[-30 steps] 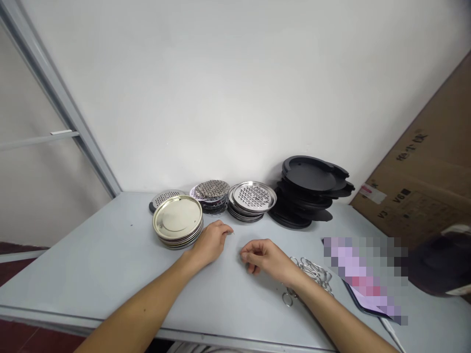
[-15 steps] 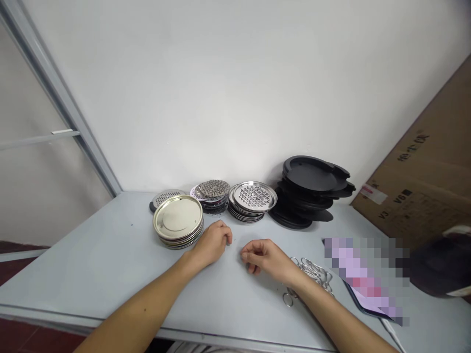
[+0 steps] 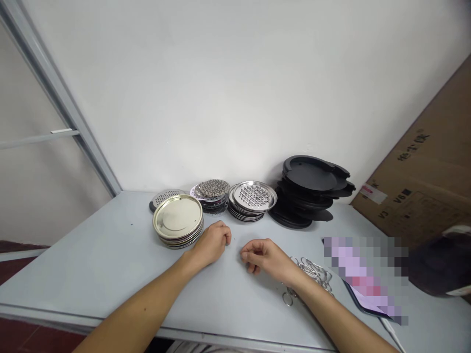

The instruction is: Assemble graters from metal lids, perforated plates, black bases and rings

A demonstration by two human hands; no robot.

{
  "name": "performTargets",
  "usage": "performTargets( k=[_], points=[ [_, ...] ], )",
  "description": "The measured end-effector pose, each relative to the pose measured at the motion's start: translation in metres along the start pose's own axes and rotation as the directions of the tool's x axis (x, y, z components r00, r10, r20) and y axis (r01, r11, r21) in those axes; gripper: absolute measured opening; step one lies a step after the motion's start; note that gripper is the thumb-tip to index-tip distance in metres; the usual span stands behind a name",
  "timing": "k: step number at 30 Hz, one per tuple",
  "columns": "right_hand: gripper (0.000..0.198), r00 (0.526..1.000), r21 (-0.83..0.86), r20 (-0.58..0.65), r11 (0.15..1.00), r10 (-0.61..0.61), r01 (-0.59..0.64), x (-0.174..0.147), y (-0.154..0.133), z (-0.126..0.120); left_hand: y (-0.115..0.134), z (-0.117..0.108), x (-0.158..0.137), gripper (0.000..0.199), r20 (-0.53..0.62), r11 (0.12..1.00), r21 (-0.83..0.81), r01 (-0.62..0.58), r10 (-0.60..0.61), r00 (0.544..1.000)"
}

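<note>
My left hand (image 3: 215,241) rests on the table with its fingers curled in, right beside a stack of round gold-coloured metal lids (image 3: 178,216). Nothing shows in it. A short gap away, my right hand (image 3: 264,256) is loosely closed, thumb near the bent index finger, and I see nothing held there either. Behind the hands stand a stack of silver grater discs (image 3: 253,197) and a pile of rough, perforated discs (image 3: 214,189). Several loose metal rings (image 3: 315,272) lie next to my right wrist, partly hidden by the forearm.
Round black plastic trays (image 3: 311,176) are piled unevenly against the wall. A perforated disc with a dark edge (image 3: 167,197) lies behind the lids. On the right are a blurred-out phone (image 3: 358,274) with a white cable (image 3: 390,333) and a large cardboard box (image 3: 415,191).
</note>
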State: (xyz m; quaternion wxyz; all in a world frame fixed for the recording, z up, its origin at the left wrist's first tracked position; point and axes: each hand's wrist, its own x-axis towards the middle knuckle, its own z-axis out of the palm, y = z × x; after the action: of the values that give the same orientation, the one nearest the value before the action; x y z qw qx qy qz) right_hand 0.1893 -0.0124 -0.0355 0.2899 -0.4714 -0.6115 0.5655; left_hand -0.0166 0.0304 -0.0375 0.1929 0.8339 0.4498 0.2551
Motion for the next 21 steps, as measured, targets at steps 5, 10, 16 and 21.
performTargets(
  k=[5,10,16,21],
  points=[
    [0.023,1.000,0.003,0.004,1.000,0.000,0.000,0.000,0.000,0.000,0.004,0.001,0.000,0.024,-0.029,0.999,0.038,-0.005,0.006,1.000],
    [0.023,1.000,0.010,0.012,1.000,-0.007,0.007,0.001,0.002,-0.001,0.019,-0.013,-0.003,0.013,-0.133,0.961,0.277,0.006,0.033,0.991],
    [0.024,1.000,-0.005,0.007,1.000,-0.003,0.003,0.001,0.004,-0.001,0.024,-0.049,-0.006,0.014,-0.406,0.798,0.516,0.312,-0.093,0.909],
    [0.024,1.000,-0.013,0.002,1.000,0.003,-0.003,0.000,0.002,-0.001,0.019,-0.061,-0.007,0.025,-0.435,0.677,0.558,0.480,-0.254,0.864]
  ],
)
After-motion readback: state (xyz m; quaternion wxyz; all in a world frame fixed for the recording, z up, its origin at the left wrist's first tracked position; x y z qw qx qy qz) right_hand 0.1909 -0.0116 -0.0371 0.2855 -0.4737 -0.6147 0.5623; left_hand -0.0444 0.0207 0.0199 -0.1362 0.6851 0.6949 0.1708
